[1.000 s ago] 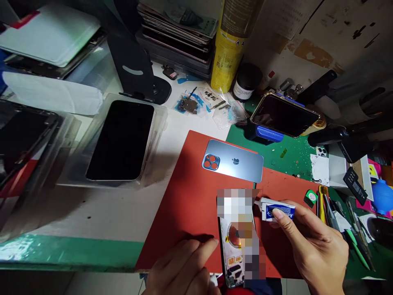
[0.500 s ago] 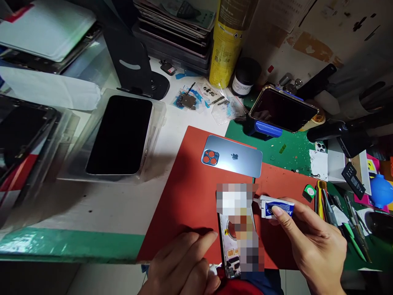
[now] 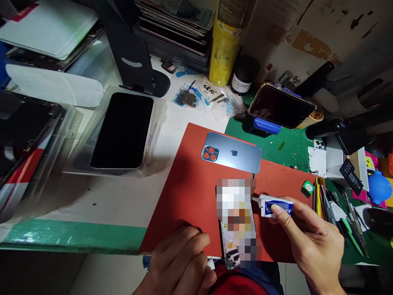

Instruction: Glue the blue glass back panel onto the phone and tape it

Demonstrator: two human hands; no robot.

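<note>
In my right hand [image 3: 319, 241] is a small white-and-blue glue tube [image 3: 278, 207], pinched between thumb and fingers. Its thin nozzle points left at the right edge of an opened phone body [image 3: 229, 252], which lies on a red mat [image 3: 184, 184] and is partly blurred by pixelation. My left hand [image 3: 182, 262] is closed to the left of the phone's lower end, its fingers curled together. A small white piece [image 3: 210, 264] shows beside those fingers; whether they grip it is hard to see. Above the phone rests a blue back glass [image 3: 231, 153] with camera holes.
A dark phone screen [image 3: 123, 131] sits on a clear plastic case at left. Behind the mat stand a yellow spray can [image 3: 224, 53], a black jar [image 3: 244, 76] and a phone on a blue stand [image 3: 267, 125]. Brushes and tweezers [image 3: 346, 217] lie at right.
The left hand's index finger has curled in from a more outstretched pose. The tube nozzle stays by the phone's right edge. The whole view has shifted slightly.
</note>
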